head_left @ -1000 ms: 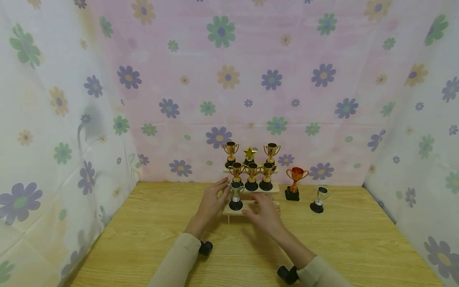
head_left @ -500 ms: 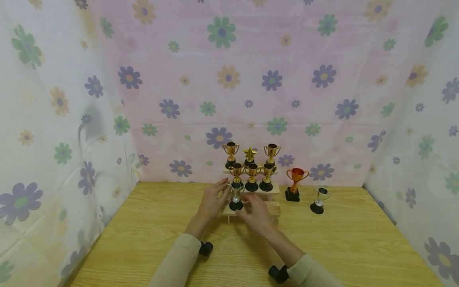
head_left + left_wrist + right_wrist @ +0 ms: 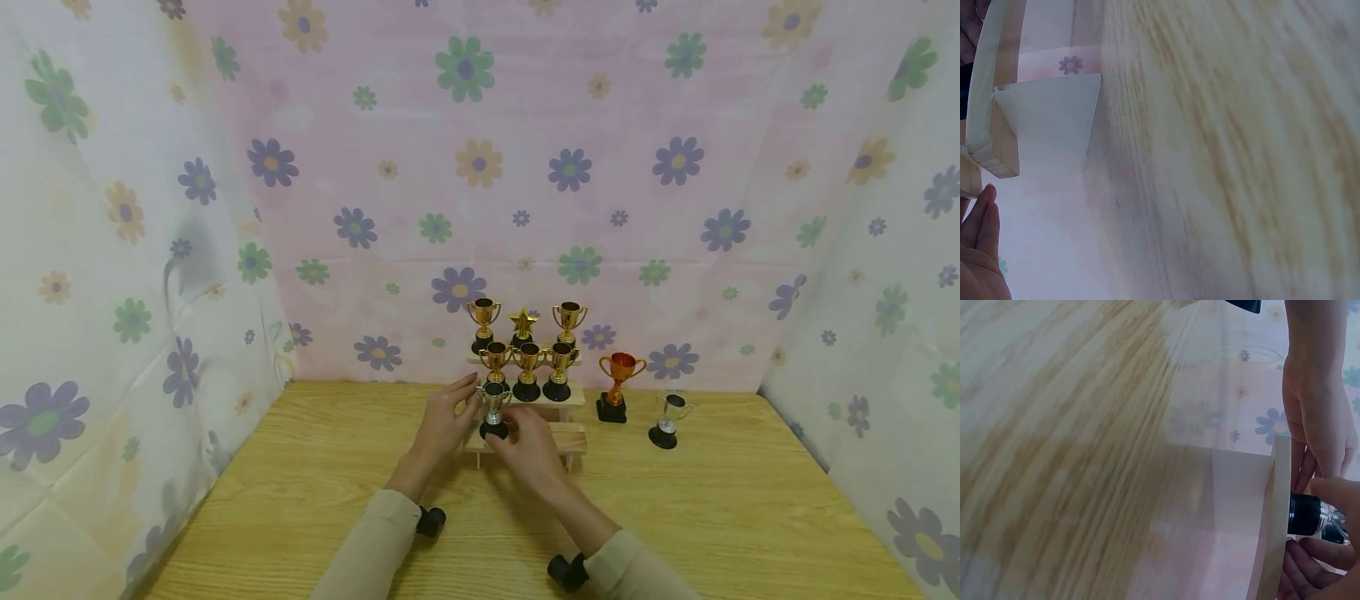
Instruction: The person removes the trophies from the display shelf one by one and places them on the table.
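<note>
A small silver trophy cup [image 3: 493,402] with a black base stands upright at the left end of the lowest step of a wooden tiered stand [image 3: 567,437]. My right hand [image 3: 531,446] pinches it low down; in the right wrist view thumb and fingers lie on either side of its black base [image 3: 1304,515]. At the stand's left side is my left hand [image 3: 444,423], its fingers extended near the middle step's end and its thumb close to the cup. In the left wrist view its fingertips [image 3: 990,194] are near the step's edge; contact is unclear.
Gold cups [image 3: 527,364] line the middle step, and more stand on the top step around a gold star trophy [image 3: 522,323]. Right of the stand, an orange-bronze cup [image 3: 621,371] and another silver cup [image 3: 666,421] stand on the wooden table [image 3: 712,500]. Flowered cloth hangs behind.
My right hand has moved left along the lowest step to the silver trophy cup and now pinches its lower part. The left hand has stayed in place.
</note>
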